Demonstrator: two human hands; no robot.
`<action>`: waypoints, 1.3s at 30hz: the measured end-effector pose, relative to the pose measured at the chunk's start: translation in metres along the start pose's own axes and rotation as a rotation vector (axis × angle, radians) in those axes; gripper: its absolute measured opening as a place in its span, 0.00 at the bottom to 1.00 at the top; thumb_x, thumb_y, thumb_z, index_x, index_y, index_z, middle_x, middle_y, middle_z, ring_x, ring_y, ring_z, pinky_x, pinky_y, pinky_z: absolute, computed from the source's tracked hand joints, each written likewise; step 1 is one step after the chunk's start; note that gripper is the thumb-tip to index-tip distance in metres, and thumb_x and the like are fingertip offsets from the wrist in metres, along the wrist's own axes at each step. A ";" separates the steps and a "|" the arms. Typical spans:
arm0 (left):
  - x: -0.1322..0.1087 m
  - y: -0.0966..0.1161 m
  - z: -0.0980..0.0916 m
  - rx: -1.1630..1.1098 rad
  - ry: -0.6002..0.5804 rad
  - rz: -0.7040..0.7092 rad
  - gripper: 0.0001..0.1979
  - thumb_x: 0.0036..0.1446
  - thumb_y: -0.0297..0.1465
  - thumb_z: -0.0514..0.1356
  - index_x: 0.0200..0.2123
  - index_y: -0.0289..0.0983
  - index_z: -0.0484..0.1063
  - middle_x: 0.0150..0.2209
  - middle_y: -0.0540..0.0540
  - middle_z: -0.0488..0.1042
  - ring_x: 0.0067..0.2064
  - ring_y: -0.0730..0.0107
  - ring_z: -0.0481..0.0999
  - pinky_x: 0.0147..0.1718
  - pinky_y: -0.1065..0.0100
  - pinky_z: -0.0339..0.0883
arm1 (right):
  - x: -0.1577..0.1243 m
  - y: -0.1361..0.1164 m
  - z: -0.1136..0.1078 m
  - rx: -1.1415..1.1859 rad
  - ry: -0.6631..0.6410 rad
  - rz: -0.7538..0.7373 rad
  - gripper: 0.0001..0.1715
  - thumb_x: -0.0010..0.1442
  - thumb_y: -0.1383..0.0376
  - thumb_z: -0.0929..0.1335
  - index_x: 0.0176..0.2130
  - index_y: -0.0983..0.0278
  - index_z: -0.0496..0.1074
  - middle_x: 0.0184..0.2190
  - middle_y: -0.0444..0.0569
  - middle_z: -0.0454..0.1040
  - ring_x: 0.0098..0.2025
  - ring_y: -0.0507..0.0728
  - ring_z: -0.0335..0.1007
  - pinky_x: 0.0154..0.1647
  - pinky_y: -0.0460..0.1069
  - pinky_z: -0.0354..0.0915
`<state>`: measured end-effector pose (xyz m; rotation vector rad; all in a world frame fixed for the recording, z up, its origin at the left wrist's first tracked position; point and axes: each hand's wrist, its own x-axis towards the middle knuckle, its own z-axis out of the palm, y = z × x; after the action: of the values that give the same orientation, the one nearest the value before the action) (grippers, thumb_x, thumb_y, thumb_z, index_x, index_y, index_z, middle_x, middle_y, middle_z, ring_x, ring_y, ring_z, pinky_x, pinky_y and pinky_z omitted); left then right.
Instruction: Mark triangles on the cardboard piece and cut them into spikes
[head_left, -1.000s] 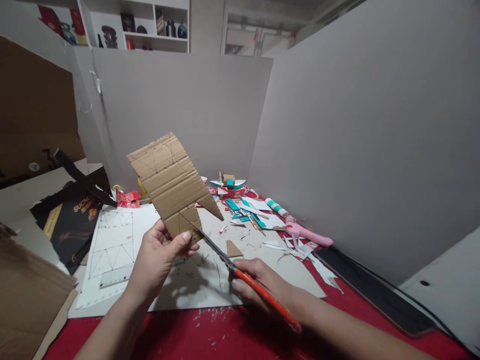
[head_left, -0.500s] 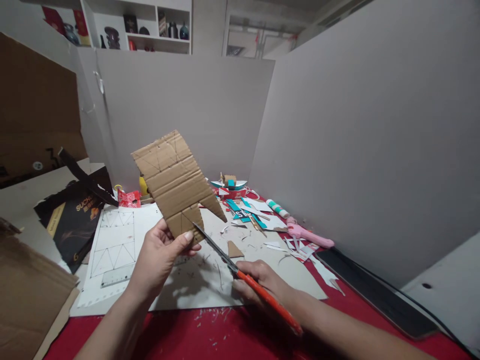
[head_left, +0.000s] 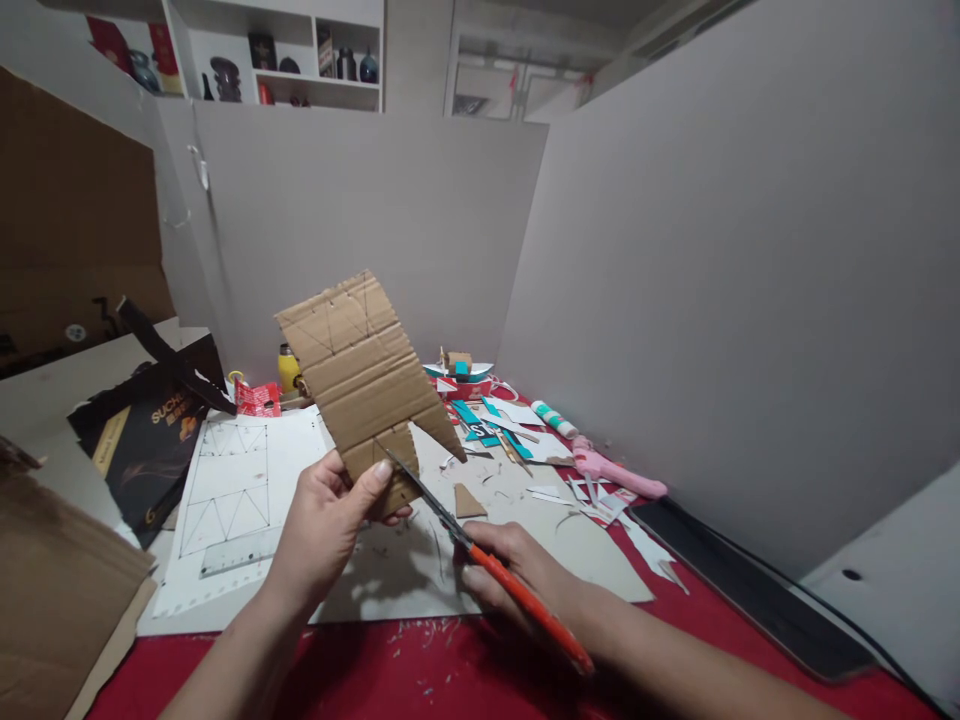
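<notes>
My left hand (head_left: 326, 515) grips the lower edge of a piece of corrugated cardboard (head_left: 360, 375), thumb on its front. The piece is held up tilted, with pencilled triangle lines near its top and a notch cut into its lower right side. My right hand (head_left: 517, 560) is closed around scissors with orange handles (head_left: 525, 595). Their blades lie across the cardboard's lower part, close to my left thumb. A small cardboard offcut (head_left: 469, 501) rests on the white board (head_left: 555, 560) beneath. Left of my left hand lies a paper with drawn triangles (head_left: 225, 500) and a clear ruler (head_left: 236, 552).
Paper scraps (head_left: 525, 435) and a pink glue gun (head_left: 619, 472) lie on the right, by a dark flat strip (head_left: 750, 590). A black box (head_left: 154, 430) and a large cardboard box (head_left: 64, 580) stand left. Behind are a yellow bottle (head_left: 288, 368) and grey partitions (head_left: 352, 200).
The cardboard and my left hand have shifted slightly right and down. The scissors' handles have moved a little left and up, and the blades still meet the cardboard's lower part.
</notes>
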<state>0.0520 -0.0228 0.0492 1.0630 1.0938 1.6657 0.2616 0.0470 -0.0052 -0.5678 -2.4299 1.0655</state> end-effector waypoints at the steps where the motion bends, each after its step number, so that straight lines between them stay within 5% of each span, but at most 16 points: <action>1: 0.000 0.000 0.001 0.002 -0.004 -0.005 0.16 0.49 0.37 0.69 0.37 0.32 0.76 0.32 0.45 0.81 0.28 0.70 0.77 0.27 0.67 0.77 | 0.000 0.000 0.000 -0.005 0.001 0.000 0.12 0.60 0.62 0.62 0.28 0.63 0.58 0.21 0.39 0.56 0.23 0.49 0.49 0.23 0.44 0.51; 16: 0.001 -0.001 0.001 -0.003 -0.013 -0.038 0.16 0.47 0.37 0.70 0.37 0.33 0.77 0.33 0.45 0.80 0.28 0.71 0.76 0.28 0.66 0.77 | 0.000 0.003 0.009 0.117 0.028 -0.027 0.25 0.64 0.50 0.61 0.24 0.61 0.52 0.18 0.37 0.50 0.20 0.47 0.44 0.19 0.44 0.47; 28: -0.004 -0.005 0.007 0.024 -0.083 -0.049 0.14 0.50 0.38 0.68 0.36 0.34 0.75 0.33 0.44 0.80 0.27 0.70 0.77 0.25 0.69 0.72 | -0.001 -0.010 -0.004 -0.059 -0.009 0.055 0.15 0.62 0.58 0.62 0.27 0.63 0.58 0.21 0.39 0.57 0.24 0.49 0.50 0.24 0.44 0.53; 39: -0.003 -0.008 0.007 0.011 -0.086 -0.038 0.14 0.50 0.37 0.68 0.35 0.34 0.75 0.31 0.45 0.80 0.26 0.70 0.76 0.25 0.68 0.73 | -0.003 0.016 0.010 0.067 0.038 -0.008 0.23 0.65 0.50 0.60 0.26 0.63 0.56 0.21 0.39 0.54 0.23 0.48 0.46 0.22 0.44 0.51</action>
<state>0.0610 -0.0220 0.0432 1.1043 1.0618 1.5713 0.2618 0.0495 -0.0244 -0.5513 -2.3525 1.1186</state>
